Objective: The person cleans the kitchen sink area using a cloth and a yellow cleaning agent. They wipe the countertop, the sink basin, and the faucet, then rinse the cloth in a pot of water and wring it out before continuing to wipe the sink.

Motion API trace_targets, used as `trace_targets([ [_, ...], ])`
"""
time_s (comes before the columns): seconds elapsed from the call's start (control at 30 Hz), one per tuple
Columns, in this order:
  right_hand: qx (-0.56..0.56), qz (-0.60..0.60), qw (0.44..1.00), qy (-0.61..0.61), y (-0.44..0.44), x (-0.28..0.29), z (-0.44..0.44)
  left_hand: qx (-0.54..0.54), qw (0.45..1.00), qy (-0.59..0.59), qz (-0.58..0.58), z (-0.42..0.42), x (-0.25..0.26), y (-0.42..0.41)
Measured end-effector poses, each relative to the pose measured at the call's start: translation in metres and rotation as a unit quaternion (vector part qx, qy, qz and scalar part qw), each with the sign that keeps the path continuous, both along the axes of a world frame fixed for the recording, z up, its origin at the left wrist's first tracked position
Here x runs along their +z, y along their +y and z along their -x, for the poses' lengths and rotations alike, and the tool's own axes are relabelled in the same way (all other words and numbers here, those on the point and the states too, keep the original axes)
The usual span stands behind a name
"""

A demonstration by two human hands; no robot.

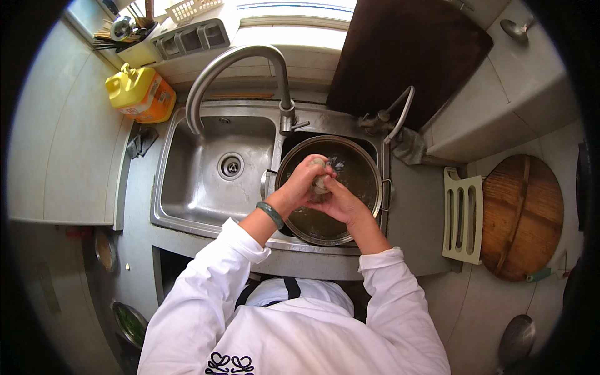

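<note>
Both of my hands are closed together around a wet, greyish, crumpled cloth-like bundle [319,183]; I cannot tell exactly what it is. My left hand [302,180] grips it from the left, and a dark green bangle [270,215] circles that wrist. My right hand [338,200] presses it from the right and below. Under them a large round metal pot [377,206] with side handles holds murky brownish water [356,187]. The pot sits in the right basin of a stainless steel sink.
Left of the pot lies the other sink basin [187,187] with its drain. A tall curved faucet [286,84] rises behind. A smaller tap [403,112] stands at the right. A yellow-orange jug [140,93], a dark board [398,56] and a round wooden lid [525,218] surround the sink.
</note>
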State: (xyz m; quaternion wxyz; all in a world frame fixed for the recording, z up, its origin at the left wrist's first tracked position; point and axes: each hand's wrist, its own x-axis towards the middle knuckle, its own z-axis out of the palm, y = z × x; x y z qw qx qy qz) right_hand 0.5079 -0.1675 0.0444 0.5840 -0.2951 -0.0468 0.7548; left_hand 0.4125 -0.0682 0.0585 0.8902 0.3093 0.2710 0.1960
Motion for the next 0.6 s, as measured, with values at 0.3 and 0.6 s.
trace_targets([
  [0.3, 0.186, 0.08, 0.96, -0.195, 0.023, -0.009, -0.024, -0.082, 0.994, 0.066, -0.037, -0.013, 0.006, 0.017],
  [0.6, 0.096, -0.161, 0.782, -0.594, 0.025, -0.047, 0.005, 0.068, 0.968, 0.236, -0.053, -0.027, -0.046, 0.006],
])
